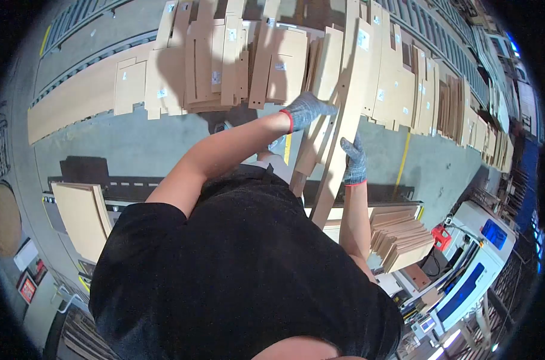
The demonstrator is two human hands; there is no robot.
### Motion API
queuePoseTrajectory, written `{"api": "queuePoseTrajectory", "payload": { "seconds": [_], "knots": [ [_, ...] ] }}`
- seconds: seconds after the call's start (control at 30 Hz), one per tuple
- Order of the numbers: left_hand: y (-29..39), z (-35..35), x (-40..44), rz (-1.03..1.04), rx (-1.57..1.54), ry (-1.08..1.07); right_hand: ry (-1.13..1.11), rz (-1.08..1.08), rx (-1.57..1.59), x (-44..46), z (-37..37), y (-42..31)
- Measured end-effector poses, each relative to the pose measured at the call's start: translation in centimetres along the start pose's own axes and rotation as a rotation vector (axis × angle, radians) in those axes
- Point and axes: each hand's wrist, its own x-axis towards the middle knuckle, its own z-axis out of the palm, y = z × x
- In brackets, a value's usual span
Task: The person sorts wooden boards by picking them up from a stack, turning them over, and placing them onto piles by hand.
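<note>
Beside the panels (289, 72), my right hand (354, 159) has its fingers clasped on this long board (351, 96), my left (308, 111) touches its neighbour (310, 147), grip impossible to tell, and uneven support could let either twist loose.

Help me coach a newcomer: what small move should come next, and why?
Probably ease the right gloved hand inward, bringing the long narrow board toward the boards beside the left gloved hand: the hands flank them, a gap shows between them, and their near ends are uneven.
</note>
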Motion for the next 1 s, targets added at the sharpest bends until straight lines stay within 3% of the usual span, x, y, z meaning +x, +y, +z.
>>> {"api": "queuePoseTrajectory", "payload": {
  "seconds": [0.07,0.23,0.27,0.53,0.57,0.63,0.67,0.7,0.8,0.83,0.93,1.0],
  "knots": [
    [0.0,2.1,1.5,0.074,-0.011,-0.043,0.022,-0.037,-0.035,1.9,-3.5,-0.2],
    [-5.3,4.4,9.3,-0.055,0.016,-0.002,0.041,-0.105,-0.2,7.7,-9.2,0.2],
    [-7.2,4.5,11.0,-0.065,-0.131,-0.054,-0.007,-0.106,-0.16,8.8,-8.8,-0.2],
    [-12.4,-0.3,16.5,-0.19,-0.127,0.253,-0.019,0.067,-0.086,15.5,-12.7,3.6],
    [-10.8,-1.5,16.7,-0.328,-0.062,0.276,0.003,0.063,-0.096,15.2,-13.4,3.8],
    [-12.0,-3.2,19.8,-0.361,0.056,0.298,0.005,0.06,-0.135,14.0,-15.1,4.1],
    [-13.0,-4.4,22.3,-0.372,0.115,0.307,0.059,0.157,-0.067,12.8,-15.4,3.7],
    [-17.4,-4.9,25.9,-0.318,0.054,0.337,0.127,0.215,-0.095,11.6,-16.0,4.1],
    [-16.4,-4.8,30.6,-0.473,-0.001,0.424,0.189,0.197,-0.256,7.2,-16.4,4.3],
    [-20.0,-4.4,35.0,-0.353,0.247,0.409,0.208,0.115,-0.328,5.9,-15.7,4.3],
    [-21.9,-3.3,40.2,-0.393,0.201,0.389,0.316,0.202,-0.374,2.3,-15.6,4.4],
    [-24.8,-2.2,43.4,-0.359,0.389,0.485,0.374,0.254,-0.405,0.8,-15.3,4.2]
  ]
}}
